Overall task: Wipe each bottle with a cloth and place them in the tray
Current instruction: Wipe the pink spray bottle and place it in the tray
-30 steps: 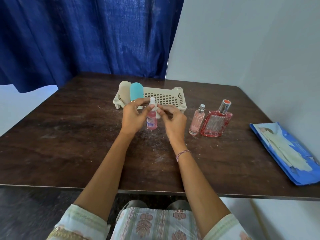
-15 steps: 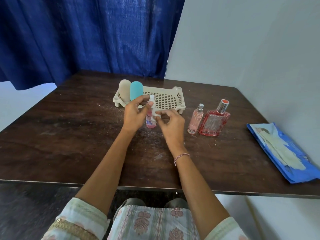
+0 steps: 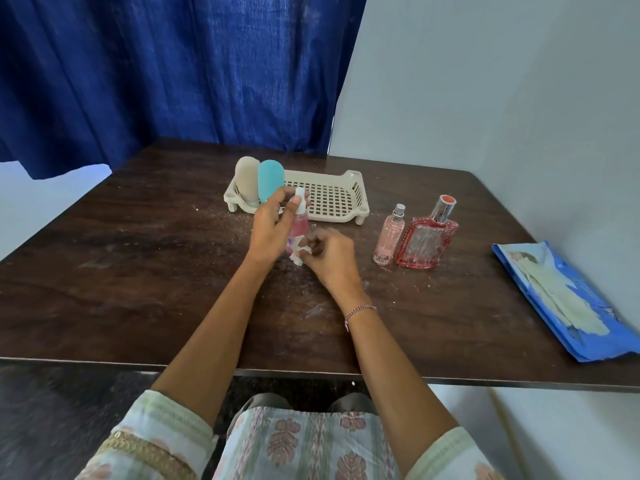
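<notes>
My left hand [image 3: 272, 230] grips a small pink spray bottle [image 3: 300, 226] near its white top, just in front of the tray. My right hand [image 3: 329, 254] pinches a small white cloth [image 3: 298, 255] against the bottle's lower end. The cream slotted tray [image 3: 341, 202] stands behind, with a beige bottle [image 3: 247, 180] and a teal bottle [image 3: 270, 178] upright in its left end. A slim pink perfume bottle [image 3: 389, 235] and a wide red glass bottle [image 3: 427, 237] stand on the table to the right.
A blue packet of wipes [image 3: 564, 299] lies near the table's right edge. The dark wooden table [image 3: 138, 271] carries white specks around the tray. A blue curtain [image 3: 173, 71] hangs behind and a pale wall [image 3: 502, 98] runs along the right side.
My right hand has slid the cloth down from the top of the pink spray bottle to its base, and the bottle has tilted slightly while staying in my left hand.
</notes>
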